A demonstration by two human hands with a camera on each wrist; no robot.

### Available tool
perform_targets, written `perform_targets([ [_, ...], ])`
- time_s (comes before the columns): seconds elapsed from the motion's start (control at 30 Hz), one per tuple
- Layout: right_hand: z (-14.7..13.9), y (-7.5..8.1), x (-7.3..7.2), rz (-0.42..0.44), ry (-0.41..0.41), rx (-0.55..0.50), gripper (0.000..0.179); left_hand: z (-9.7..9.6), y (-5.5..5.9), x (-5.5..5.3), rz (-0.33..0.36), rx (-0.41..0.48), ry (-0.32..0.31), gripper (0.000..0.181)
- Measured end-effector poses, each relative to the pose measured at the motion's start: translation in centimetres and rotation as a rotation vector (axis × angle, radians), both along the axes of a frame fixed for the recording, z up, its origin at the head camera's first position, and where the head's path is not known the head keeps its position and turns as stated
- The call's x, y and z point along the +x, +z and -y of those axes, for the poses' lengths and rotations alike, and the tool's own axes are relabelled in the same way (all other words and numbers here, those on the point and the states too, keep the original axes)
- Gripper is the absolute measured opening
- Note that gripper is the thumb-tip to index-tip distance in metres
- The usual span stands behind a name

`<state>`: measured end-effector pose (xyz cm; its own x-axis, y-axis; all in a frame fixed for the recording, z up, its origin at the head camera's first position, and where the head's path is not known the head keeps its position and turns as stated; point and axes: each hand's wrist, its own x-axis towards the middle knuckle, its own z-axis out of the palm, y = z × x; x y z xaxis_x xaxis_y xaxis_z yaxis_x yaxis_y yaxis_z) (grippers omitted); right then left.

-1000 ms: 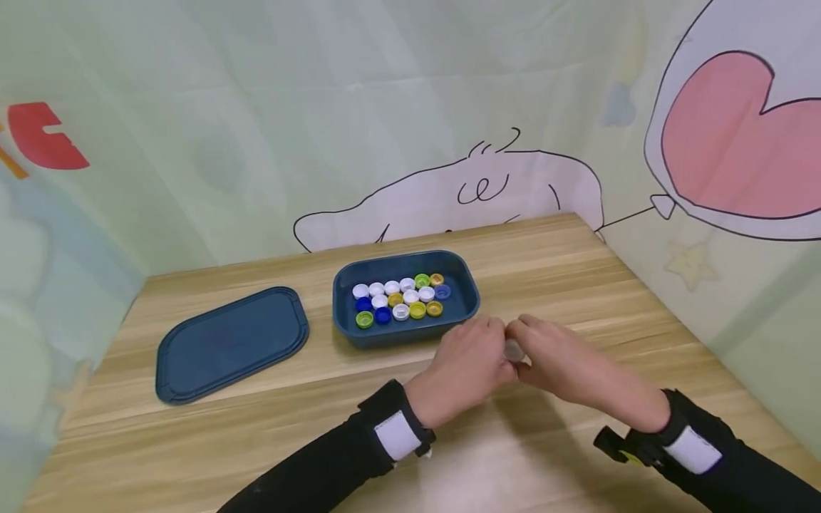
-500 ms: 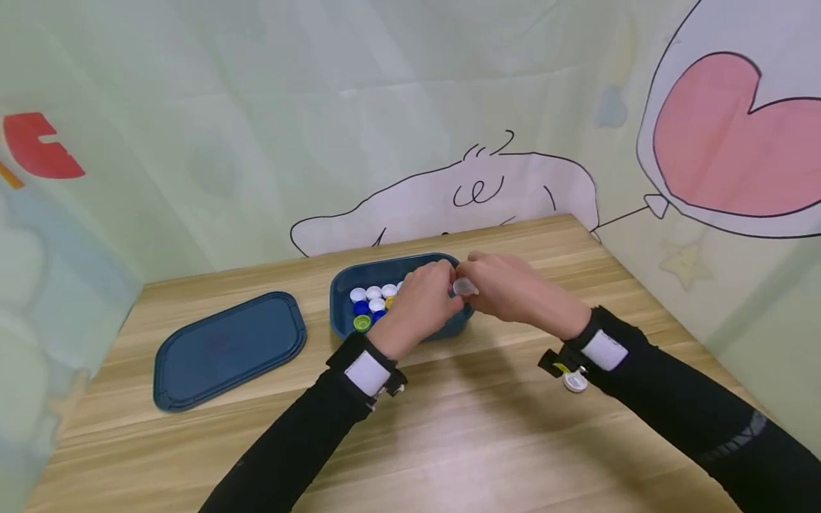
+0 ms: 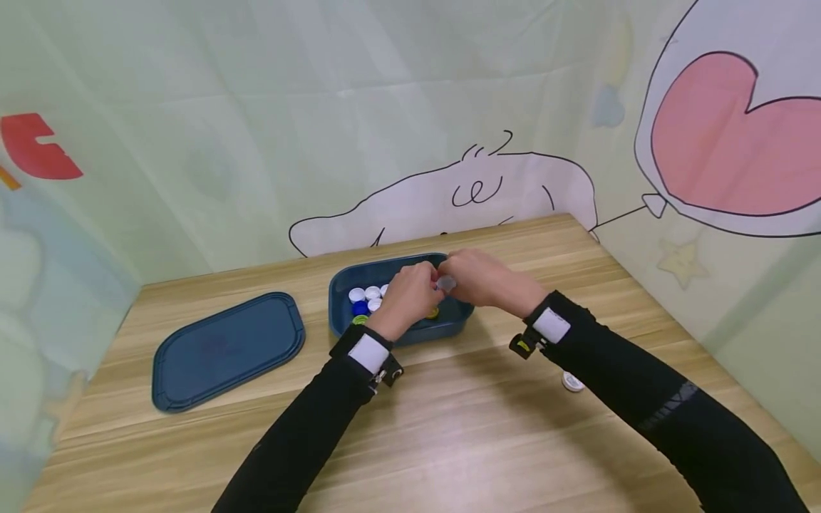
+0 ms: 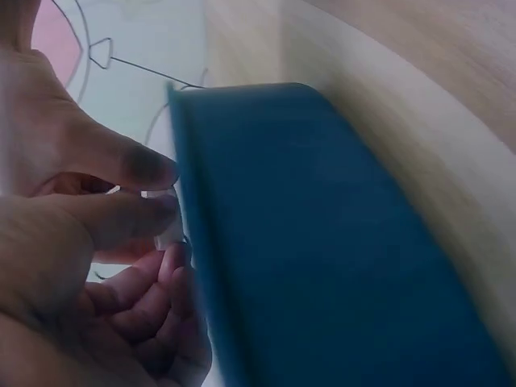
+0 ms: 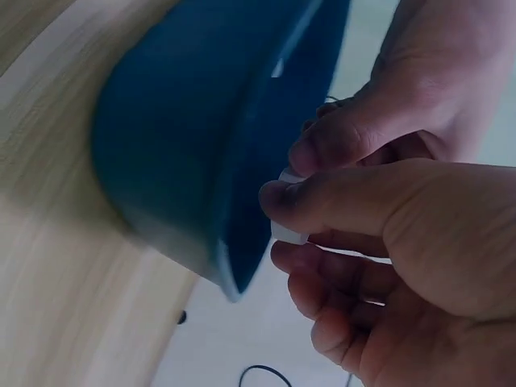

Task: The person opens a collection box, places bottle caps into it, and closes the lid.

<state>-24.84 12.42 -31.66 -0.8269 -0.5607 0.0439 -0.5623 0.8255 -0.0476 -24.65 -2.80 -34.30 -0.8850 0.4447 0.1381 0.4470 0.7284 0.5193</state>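
Over the right part of the dark blue box (image 3: 338,303), my two hands meet fingertip to fingertip. My left hand (image 3: 405,299) and my right hand (image 3: 477,278) both pinch a small whitish cap (image 3: 446,283) between them. In the left wrist view the white cap (image 4: 166,234) shows between the thumbs and fingers, next to the box rim. The right wrist view has the same cap (image 5: 288,235) under a thumb, close to the box wall (image 5: 173,145). White, blue, green and yellow bottle caps (image 3: 357,295) lie inside the box; my hands hide many of them.
A flat dark blue lid (image 3: 227,353) lies on the wooden table (image 3: 442,434) left of the box. One white cap (image 3: 572,382) sits on the table beside my right forearm. A printed cloth (image 3: 212,142) hangs behind the table.
Both hands have moved left and away from me, carrying the whitish cap from the box's near right corner to over the box. A white cap on the table has come into view.
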Motion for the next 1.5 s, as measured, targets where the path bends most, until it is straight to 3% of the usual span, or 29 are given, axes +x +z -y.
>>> perform_targets([
  [0.1,0.4,-0.8,-0.4,-0.008,-0.011,0.061,0.013,0.0,-0.8,-0.5,-0.024,-0.029,0.0,0.012],
  [0.27,1.0,-1.9,-0.4,-0.101,0.018,0.17,0.005,0.0,-1.8,-1.0,-0.049,-0.088,0.007,0.017],
  [0.37,1.1,-2.4,-0.2,-0.17,0.035,0.192,0.003,0.0,-2.2,-1.3,-0.064,-0.125,0.004,0.02],
  [0.67,1.2,-3.4,0.0,-0.296,0.066,0.288,0.006,-0.1,-2.9,-1.5,-0.073,-0.203,-0.018,0.007],
  [0.97,1.5,-3.7,-0.6,-0.198,0.023,0.333,0.01,-0.1,-3.1,-1.6,-0.048,-0.194,-0.004,0.014],
  [1.33,1.4,-3.8,-0.9,-0.152,-0.002,0.33,0.007,-0.1,-3.1,-1.3,-0.036,-0.203,0.01,0.011],
  [1.5,1.4,-3.2,-0.8,-0.127,-0.026,0.269,0.012,0.2,-3.0,-1.3,-0.063,-0.191,0.002,0.017],
])
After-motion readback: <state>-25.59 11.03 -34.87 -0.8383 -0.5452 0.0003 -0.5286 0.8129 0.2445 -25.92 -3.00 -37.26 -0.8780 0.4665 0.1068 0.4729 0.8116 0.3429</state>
